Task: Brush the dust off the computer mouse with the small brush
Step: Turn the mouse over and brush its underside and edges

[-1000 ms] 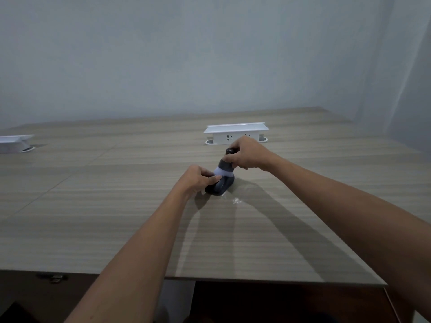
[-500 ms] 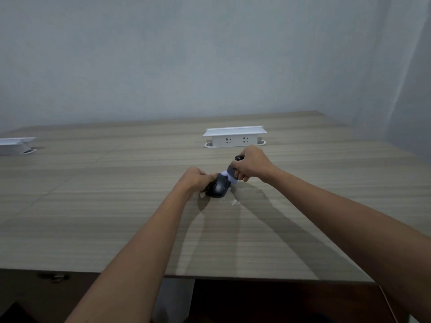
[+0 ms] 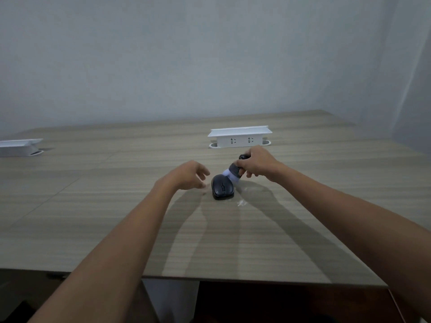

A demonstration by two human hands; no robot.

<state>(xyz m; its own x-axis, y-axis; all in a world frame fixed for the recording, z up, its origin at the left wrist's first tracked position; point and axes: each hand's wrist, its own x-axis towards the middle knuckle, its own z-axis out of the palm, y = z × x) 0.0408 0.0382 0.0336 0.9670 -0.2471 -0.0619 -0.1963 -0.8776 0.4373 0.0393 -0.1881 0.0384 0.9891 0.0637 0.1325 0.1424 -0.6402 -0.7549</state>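
A dark computer mouse (image 3: 222,188) lies flat on the wooden table (image 3: 116,217), a little past its middle. My right hand (image 3: 255,163) grips the small brush (image 3: 233,171) by its dark handle, and the pale bristles touch the mouse's far right edge. My left hand (image 3: 187,176) hovers just left of the mouse with fingers spread, holding nothing and apart from it.
A white socket box (image 3: 239,137) stands behind the mouse. Another white socket box (image 3: 18,146) sits at the far left. A small pale scrap (image 3: 241,202) lies right of the mouse. The table's near edge (image 3: 210,279) runs across the bottom.
My left hand has let go of the mouse and pulled back to the left. The mouse now lies flat. The brush has shifted to the mouse's far right edge.
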